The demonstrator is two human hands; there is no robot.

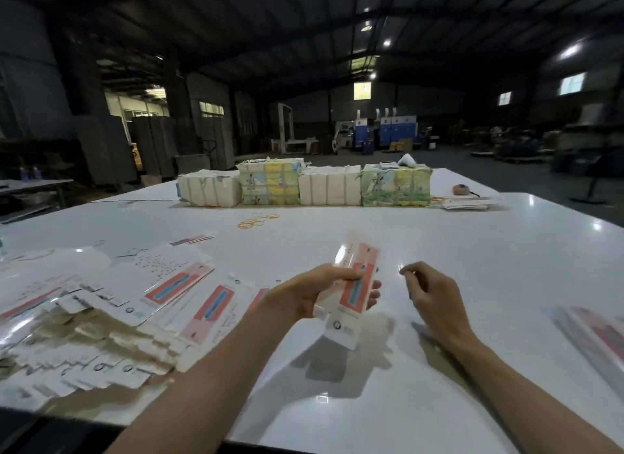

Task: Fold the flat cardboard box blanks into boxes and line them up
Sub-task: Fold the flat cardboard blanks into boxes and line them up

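My left hand (314, 293) grips a long narrow box blank (354, 286), white and pink with a red and blue strip, held above the white table (472, 267) and tilted slightly right. My right hand (430, 293) hovers just right of it with fingers loosely curled and nothing in them. A sprawling pile of flat blanks (111, 318) of the same print covers the table's left side. A few blurred blanks or boxes (594, 335) lie at the right edge.
Four bundled stacks of printed cardboard (304, 185) stand in a row at the table's far side. Orange rubber bands (256, 221) lie in front of them. More flat cards (469, 202) sit at the far right. A dark warehouse lies beyond.
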